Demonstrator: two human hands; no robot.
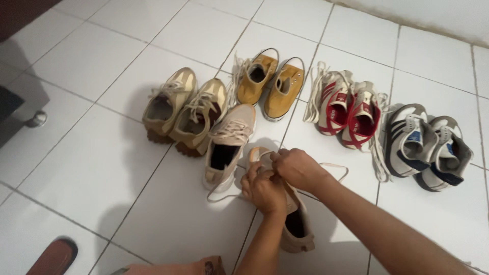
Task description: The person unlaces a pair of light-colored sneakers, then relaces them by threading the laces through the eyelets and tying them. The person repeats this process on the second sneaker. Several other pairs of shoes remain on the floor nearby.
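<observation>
Both hands work a beige sneaker (pixel 295 224) at lower centre of frame, toe pointing up-frame. Left hand (pixel 265 191) has fingers curled shut around the lace area; right hand (pixel 298 168) pinches closed on the laces (pixel 333 167) near the toe end, w/ a loose loop trailing to the right. Its mate, another beige sneaker (pixel 226 145), sits just left. Shoe looks light, soft fabric upper, floppy laces (prob. slip easily), so best held by collar or sole. Across mid-frame: tan pair (pixel 183 109), mustard high-tops (pixel 270 81), red pair (pixel 349 109), grey-navy pair (pixel 428 147), all on white tile floor (pixel 91 66).
</observation>
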